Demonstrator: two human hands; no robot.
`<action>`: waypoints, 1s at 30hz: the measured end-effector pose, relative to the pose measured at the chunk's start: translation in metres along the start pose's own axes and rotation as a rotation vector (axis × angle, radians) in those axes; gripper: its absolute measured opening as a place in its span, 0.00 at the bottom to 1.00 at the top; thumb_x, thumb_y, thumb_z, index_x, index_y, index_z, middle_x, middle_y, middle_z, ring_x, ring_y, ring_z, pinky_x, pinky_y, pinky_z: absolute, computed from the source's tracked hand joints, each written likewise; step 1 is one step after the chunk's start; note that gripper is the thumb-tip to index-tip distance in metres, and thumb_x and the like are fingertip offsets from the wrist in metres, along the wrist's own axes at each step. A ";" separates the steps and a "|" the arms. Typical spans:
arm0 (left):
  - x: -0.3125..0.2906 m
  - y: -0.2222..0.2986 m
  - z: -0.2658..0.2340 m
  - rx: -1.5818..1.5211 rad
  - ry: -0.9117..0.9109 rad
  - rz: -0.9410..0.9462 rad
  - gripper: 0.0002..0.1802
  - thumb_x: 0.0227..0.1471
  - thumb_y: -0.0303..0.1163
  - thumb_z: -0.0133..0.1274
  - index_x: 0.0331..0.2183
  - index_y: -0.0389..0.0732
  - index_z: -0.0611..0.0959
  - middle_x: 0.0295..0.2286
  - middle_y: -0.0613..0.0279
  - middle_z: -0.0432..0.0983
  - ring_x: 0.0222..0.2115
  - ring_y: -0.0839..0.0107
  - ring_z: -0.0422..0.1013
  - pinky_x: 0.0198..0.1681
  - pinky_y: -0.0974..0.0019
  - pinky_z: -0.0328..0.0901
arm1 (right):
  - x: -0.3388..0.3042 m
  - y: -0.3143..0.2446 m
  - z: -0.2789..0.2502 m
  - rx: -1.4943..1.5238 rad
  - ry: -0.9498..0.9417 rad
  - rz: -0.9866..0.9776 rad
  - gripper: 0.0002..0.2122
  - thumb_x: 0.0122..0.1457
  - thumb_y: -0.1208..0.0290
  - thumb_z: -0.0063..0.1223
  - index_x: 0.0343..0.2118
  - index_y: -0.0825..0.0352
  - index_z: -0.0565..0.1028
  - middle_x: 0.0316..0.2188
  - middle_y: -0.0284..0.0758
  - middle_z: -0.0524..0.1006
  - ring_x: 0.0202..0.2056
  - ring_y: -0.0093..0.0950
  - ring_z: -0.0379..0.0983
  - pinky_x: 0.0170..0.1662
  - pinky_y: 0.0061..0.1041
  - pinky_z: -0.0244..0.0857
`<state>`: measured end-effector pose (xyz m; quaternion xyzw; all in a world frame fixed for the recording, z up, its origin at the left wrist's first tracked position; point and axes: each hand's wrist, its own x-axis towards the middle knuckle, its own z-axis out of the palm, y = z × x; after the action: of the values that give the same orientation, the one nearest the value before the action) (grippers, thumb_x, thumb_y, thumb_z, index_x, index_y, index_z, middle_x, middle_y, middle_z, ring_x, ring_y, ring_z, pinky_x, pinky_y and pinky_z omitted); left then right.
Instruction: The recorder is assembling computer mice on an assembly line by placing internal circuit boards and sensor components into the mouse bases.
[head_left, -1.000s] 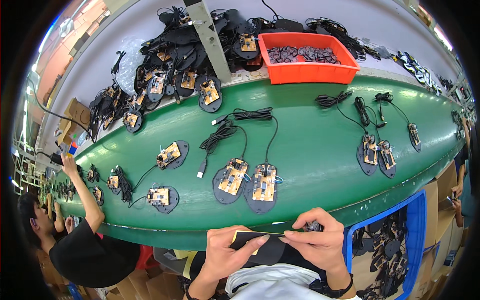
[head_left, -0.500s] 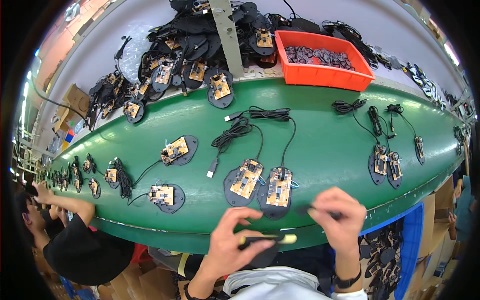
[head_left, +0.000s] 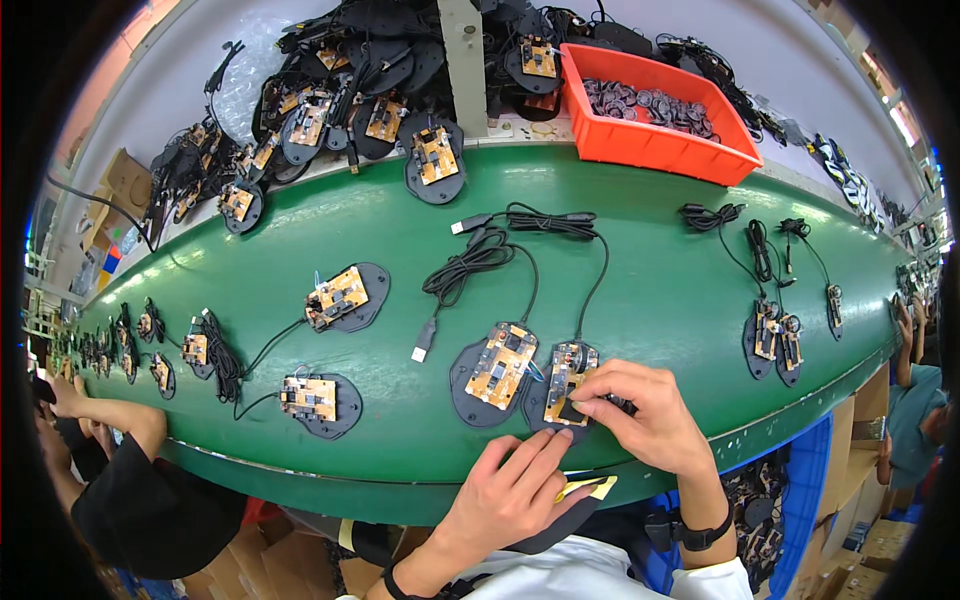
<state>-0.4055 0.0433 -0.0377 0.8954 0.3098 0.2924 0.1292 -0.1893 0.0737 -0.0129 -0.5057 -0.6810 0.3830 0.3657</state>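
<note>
A computer-mouse base (head_left: 545, 405) with a tan circuit board and black cable lies near the belt's front edge. Over its lower part, my right hand (head_left: 645, 410) pinches a small black piece (head_left: 571, 412) against the board. My left hand (head_left: 515, 490) rests its fingertips at the base's near edge. Under its thumb it keeps a thin black piece with a yellow strip (head_left: 590, 487), mostly hidden by the hand. Just left sits a second mouse base (head_left: 490, 375), its board turned slightly and its coiled cable (head_left: 465, 265) lying behind.
A green conveyor belt (head_left: 420, 240) carries more mouse bases left and right. Behind it stand an orange-red bin (head_left: 665, 150) of small grey round parts, a post (head_left: 462, 70) and a heap of mouse bases (head_left: 380, 60). Co-workers sit left (head_left: 150, 490) and right; a blue crate (head_left: 800, 500) stands below.
My right hand has moved left and down onto the board with the small black piece. My left hand has shifted right, its fingers now at the base's near edge.
</note>
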 end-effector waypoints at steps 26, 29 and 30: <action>0.007 -0.004 0.009 -0.057 -0.080 -0.046 0.21 0.45 0.42 0.68 0.21 0.34 0.80 0.53 0.54 0.76 0.35 0.64 0.69 0.41 0.60 0.65 | -0.010 -0.013 0.027 -0.229 0.351 0.330 0.10 0.46 0.78 0.70 0.30 0.68 0.77 0.30 0.37 0.72 0.32 0.35 0.74 0.32 0.32 0.66; 0.006 -0.007 0.012 -0.060 -0.075 -0.022 0.21 0.47 0.42 0.67 0.21 0.35 0.80 0.52 0.52 0.76 0.35 0.65 0.69 0.41 0.61 0.65 | -0.009 -0.017 0.028 -0.243 0.381 0.323 0.10 0.47 0.78 0.68 0.28 0.68 0.76 0.29 0.36 0.72 0.31 0.36 0.73 0.31 0.32 0.66; 0.006 -0.007 0.013 -0.059 -0.068 -0.005 0.21 0.48 0.43 0.67 0.21 0.36 0.79 0.52 0.50 0.76 0.35 0.65 0.68 0.40 0.61 0.65 | -0.008 -0.015 0.028 -0.248 0.386 0.325 0.10 0.47 0.78 0.68 0.28 0.68 0.76 0.29 0.36 0.72 0.31 0.36 0.73 0.31 0.32 0.66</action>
<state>-0.3972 0.0519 -0.0483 0.8998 0.2987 0.2708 0.1668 -0.2189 0.0591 -0.0130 -0.7129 -0.5504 0.2468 0.3577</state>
